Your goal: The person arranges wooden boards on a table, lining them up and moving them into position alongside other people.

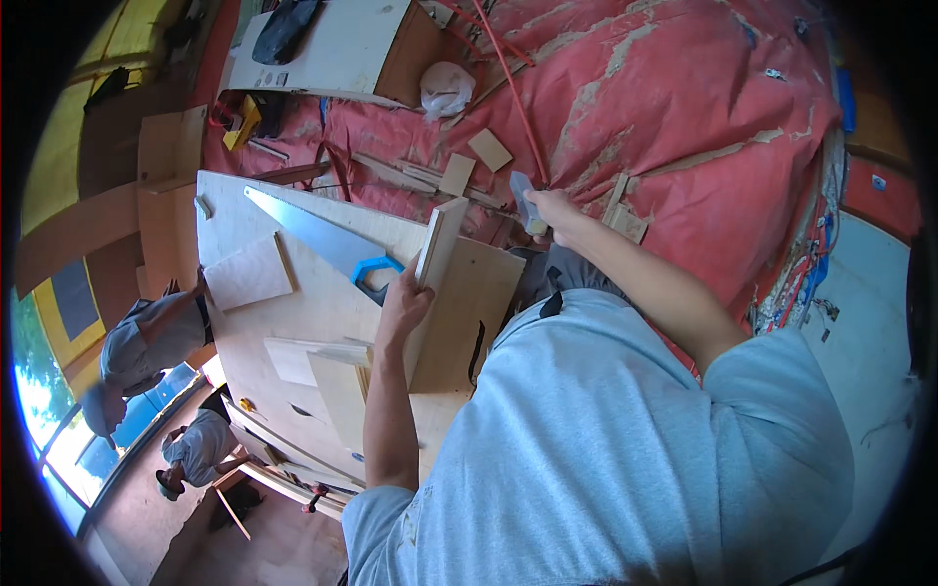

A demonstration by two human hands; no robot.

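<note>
A wooden board (440, 244) is gripped at the bench (327, 311) by the fingers of the left hand (405, 303); a translucent thing (522, 188) (its kind cannot be told) is clasped in those of the right hand (556, 214). A blue-handled saw (327, 237) lies beside the left hand.

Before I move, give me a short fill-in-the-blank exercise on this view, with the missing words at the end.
1. The handsaw on the plywood worktop has a mostly ____ handle.
2. The left hand grips a wooden board and the right hand a translucent object; nearer the handsaw is the ____ hand.
3. The dusty floor sheeting is coloured ____.
4. Co-workers visible at the picture's left number ____.

Missing words: blue; left; red; two.
</note>
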